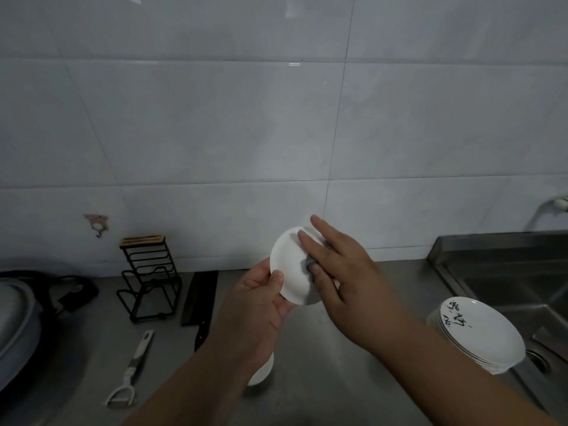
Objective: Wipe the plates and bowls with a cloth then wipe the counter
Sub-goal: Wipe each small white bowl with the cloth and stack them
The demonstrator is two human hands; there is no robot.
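Nearest, one white bowl (262, 372) sits on the steel counter (322, 348), mostly hidden under the left forearm, and one peeler (129, 372) lies well to its left. At the right, one stack of white plates (482, 333) with black brush marks stands at the edge of the single sink (507, 272); how many plates are in it cannot be told. Above the counter, the left hand (261, 299) holds one small white dish (290, 265) tilted on edge, its thumb pinching the near rim and its fingers curled behind. The right hand (341, 272) lies across the dish face with fingers straight and slightly spread, pressing one grey cloth (308, 263) against it; the thumb bends in onto the cloth. Farther back lie one dark cleaver (199, 298) and one black wire rack (149, 278), side by side, with one pot lid (15, 315) at the far left. One hook (96, 224) hangs on the tiled wall (215, 133).
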